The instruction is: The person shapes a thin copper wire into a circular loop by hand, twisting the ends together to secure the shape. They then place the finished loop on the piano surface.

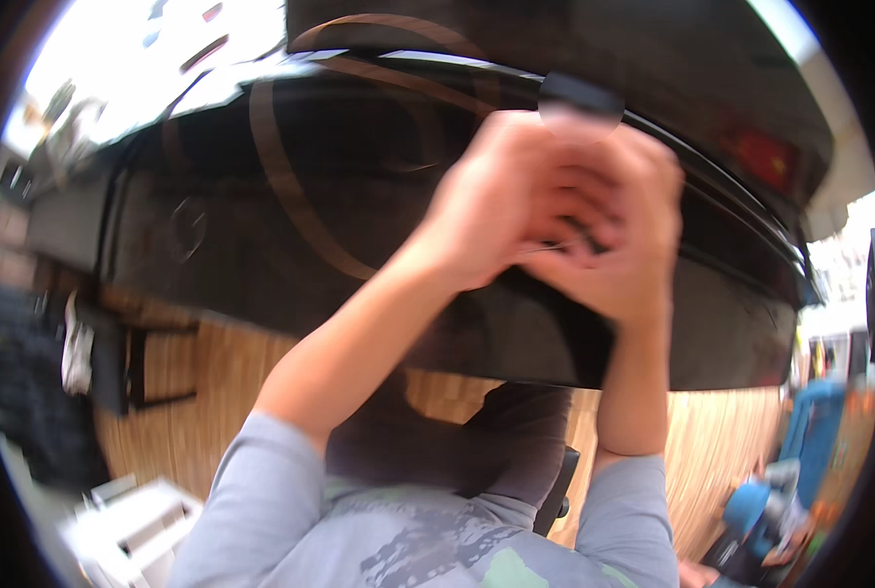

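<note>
Both hands are raised and blurred over a glossy black surface [202,216], perhaps a piano. My left hand [486,206] is curled toward the right one, fingertips close together. My right hand [624,225] is curled too, its fingers bent inward. Small dark shapes show between them, too smeared to name, so whatever they hold is unclear. Just above the hands is a small black object [579,90] with a pale, blurred lower part; whether the fingers touch it, I cannot tell.
A dark chair [133,372] and a white piece of furniture [133,534] are at the left on the wooden floor [722,431]. My legs and a seat show below the black surface. At lower right are another person [771,519] and a tall blue object [815,421].
</note>
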A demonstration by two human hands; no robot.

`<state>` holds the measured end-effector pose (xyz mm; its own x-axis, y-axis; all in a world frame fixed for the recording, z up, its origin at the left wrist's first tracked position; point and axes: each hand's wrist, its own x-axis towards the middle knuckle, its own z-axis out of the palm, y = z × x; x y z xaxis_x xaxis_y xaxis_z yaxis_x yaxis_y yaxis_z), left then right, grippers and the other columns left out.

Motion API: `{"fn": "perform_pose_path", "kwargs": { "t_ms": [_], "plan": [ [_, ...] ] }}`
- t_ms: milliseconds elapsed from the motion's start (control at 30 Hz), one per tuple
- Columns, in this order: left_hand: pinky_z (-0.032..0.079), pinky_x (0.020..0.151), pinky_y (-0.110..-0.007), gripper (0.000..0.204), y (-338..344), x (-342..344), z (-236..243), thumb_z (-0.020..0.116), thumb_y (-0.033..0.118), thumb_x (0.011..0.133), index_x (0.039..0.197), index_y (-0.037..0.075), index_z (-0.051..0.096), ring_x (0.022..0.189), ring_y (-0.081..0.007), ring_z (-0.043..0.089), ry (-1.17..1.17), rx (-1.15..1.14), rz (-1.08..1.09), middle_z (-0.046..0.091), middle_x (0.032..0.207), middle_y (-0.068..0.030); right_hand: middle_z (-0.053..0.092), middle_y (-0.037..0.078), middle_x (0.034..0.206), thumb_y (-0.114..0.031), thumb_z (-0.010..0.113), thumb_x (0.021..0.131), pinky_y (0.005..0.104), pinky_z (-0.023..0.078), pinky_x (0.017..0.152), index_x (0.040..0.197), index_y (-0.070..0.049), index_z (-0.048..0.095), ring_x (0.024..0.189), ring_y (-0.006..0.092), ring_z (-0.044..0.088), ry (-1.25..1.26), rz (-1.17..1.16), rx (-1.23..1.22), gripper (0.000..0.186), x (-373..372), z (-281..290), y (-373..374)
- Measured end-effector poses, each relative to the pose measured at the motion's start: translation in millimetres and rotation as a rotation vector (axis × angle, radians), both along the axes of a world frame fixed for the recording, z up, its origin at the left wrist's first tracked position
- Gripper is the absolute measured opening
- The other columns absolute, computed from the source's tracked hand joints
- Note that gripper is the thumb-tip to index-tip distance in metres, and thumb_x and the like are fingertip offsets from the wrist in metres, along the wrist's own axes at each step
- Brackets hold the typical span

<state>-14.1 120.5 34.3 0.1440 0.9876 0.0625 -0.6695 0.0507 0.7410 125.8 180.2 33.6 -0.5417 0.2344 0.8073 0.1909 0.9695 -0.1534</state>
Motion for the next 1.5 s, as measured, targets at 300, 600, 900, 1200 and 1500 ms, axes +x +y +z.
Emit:
{"fn": "perform_pose_path", "kwargs": {
  "t_ms": [300,600,900,1200,1500],
  "plan": [
    [0.048,0.079,-0.034,0.049,-130,-21,34,0.049,0.041,0.091,0.111,-0.003,0.057,0.092,-0.0259,0.061,0.423,0.537,0.306,0.063,0.099,-0.0162,0.056,0.014,0.107,-0.052,0.081,0.061,0.0386,0.043,0.088,0.123,0.002,0.046,0.098,0.0268,0.054,0.138,0.199,-0.125,0.090,-3,46,-106],
    [0.043,0.069,-0.027,0.012,-198,-160,-88,0.059,0.013,0.087,0.086,0.002,0.064,0.074,-0.0134,0.055,0.980,-0.012,1.302,0.061,0.080,-0.0038,0.057,0.013,0.097,-0.041,0.082,0.061,0.0385,0.043,0.078,0.119,0.000,0.053,0.092,0.0268,0.055,-0.370,0.066,-0.386,0.076,-162,-33,-150],
    [0.040,0.078,-0.036,0.012,-193,-171,-98,0.063,0.018,0.082,0.084,0.006,0.064,0.081,-0.0216,0.056,1.390,0.082,1.385,0.060,0.080,-0.0051,0.057,0.013,0.096,-0.051,0.078,0.059,0.0416,0.043,0.074,0.121,0.000,0.051,0.092,0.0287,0.055,-0.455,-0.301,-0.282,0.085,-236,-61,-131],
    [0.041,0.069,-0.035,0.007,-168,-187,-61,0.065,0.009,0.079,0.081,0.006,0.059,0.073,-0.0231,0.050,1.445,0.331,1.585,0.056,0.077,-0.0052,0.050,0.011,0.098,-0.044,0.079,0.063,0.0373,0.038,0.073,0.136,0.003,0.036,0.089,0.0260,0.048,-0.263,-0.226,-0.247,0.097,-187,-74,-166],
    [0.047,0.071,-0.041,0.029,-79,-233,25,0.051,0.026,0.091,0.097,0.001,0.064,0.083,-0.0335,0.065,1.860,-0.018,1.132,0.066,0.087,-0.0229,0.049,0.015,0.109,-0.031,0.075,0.073,0.0398,0.039,0.087,0.137,0.001,0.034,0.100,0.0308,0.048,-0.160,-0.025,-0.295,0.081,-138,-86,-195]
  ]
}}
